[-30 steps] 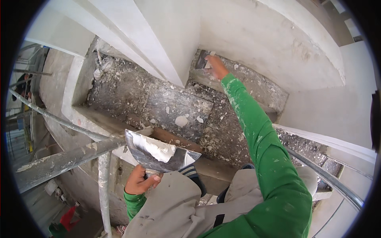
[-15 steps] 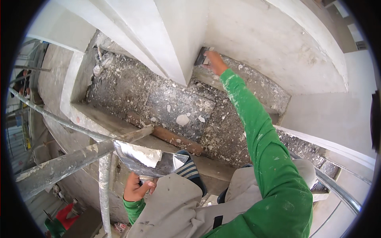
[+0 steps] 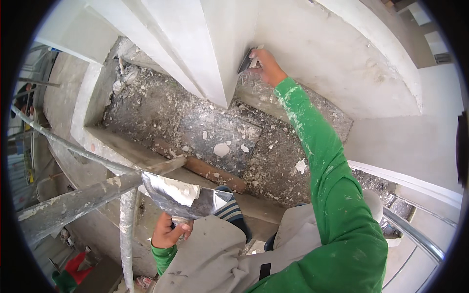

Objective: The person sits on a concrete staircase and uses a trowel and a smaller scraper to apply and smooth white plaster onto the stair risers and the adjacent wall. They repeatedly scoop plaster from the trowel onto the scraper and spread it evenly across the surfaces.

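Observation:
My left hand (image 3: 168,229) is closed on the handle of a wide metal blade (image 3: 210,205) carrying white paste (image 3: 176,188), held above my knee. Far forward, my right hand (image 3: 268,66) grips a smaller scraper (image 3: 246,61) with its blade at the white wall (image 3: 303,44), just above a narrow dusty ledge (image 3: 317,102), beside a white column (image 3: 215,58). My fingers partly hide this tool.
Thick scaffold poles (image 3: 73,210) cross at the left and lower middle. A metal rail (image 3: 415,232) runs at lower right. The recessed floor (image 3: 139,107) is strewn with white debris and holds a brown plank (image 3: 215,171) below me.
My right hand and scraper have moved upward along the wall, away from the ledge. My left hand's blade with paste has shifted left, mostly during the first half second.

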`<state>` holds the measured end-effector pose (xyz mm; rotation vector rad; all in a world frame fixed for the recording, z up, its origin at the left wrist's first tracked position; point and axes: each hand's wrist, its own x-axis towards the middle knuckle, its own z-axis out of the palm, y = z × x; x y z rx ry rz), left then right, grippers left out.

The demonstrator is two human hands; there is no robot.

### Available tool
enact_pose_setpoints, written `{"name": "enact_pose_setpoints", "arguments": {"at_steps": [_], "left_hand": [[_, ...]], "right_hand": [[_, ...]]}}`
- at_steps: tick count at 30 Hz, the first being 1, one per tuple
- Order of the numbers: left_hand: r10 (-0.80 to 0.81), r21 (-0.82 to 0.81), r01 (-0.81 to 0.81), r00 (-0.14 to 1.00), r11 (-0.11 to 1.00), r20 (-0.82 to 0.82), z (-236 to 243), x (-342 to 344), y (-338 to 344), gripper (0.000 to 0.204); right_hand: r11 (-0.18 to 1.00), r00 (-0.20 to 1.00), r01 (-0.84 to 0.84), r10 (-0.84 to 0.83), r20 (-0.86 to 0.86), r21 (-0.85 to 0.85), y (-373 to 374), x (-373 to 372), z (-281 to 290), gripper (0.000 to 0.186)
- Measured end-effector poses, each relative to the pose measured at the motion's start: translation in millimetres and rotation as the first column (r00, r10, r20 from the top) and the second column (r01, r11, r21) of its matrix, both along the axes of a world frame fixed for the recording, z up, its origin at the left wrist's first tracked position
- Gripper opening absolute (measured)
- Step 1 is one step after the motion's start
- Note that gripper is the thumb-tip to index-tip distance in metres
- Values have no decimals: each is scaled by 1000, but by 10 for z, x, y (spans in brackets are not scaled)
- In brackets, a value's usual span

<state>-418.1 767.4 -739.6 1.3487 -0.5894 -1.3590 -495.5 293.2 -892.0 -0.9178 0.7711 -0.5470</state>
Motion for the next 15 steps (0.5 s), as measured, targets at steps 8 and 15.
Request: {"name": "enact_pose_setpoints", "arguments": {"at_steps": [8,15], "left_hand": [[-102,-49,100,994,994,-46,-2,-9,-270,25],[-202,-83,196,977,977,-72,-1,-39,-388,27]], "right_hand": [[992,996,-6,18,90,-124,-30,-80,1526,19],[956,983,11,44,180,-292,7,-137,2530,18]]}}
